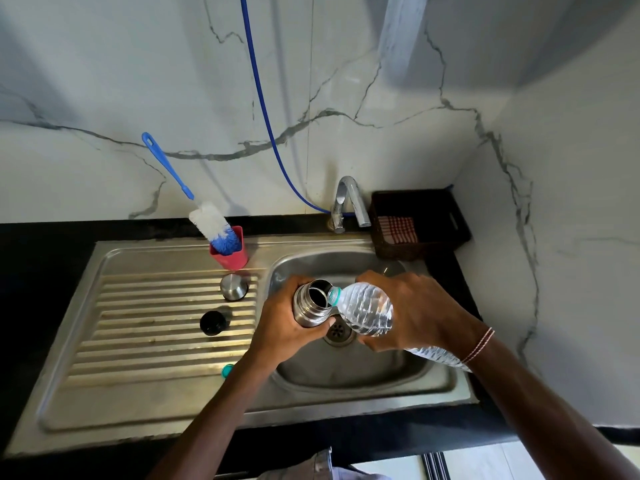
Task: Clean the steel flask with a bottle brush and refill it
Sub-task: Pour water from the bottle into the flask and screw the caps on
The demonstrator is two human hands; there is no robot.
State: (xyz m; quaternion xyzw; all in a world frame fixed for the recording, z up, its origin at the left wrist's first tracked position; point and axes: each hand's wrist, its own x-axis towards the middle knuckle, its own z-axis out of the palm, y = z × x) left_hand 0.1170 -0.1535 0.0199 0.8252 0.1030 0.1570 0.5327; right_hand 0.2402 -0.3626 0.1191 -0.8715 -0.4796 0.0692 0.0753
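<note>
White marble-look wall (104, 81), grey veins; side wall (571, 202) meets it at the right corner. Black bench (41, 258) below, steel sink (138, 258) set in. Chrome tap (349, 199) at the back edge. Blue hose (258, 98) runs down the wall to the tap's base. Dark woven basket (446, 216) in the corner. Pale floor (485, 462).

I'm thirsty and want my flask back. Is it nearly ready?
Nearly. The bottle brush stands in its red cup, so scrubbing looks done. Right now the left hand holds the open steel flask over the sink while the right hand tips a water bottle at its mouth. Left to do: the black stopper and steel lid lie on the drainboard, not yet on.
</note>
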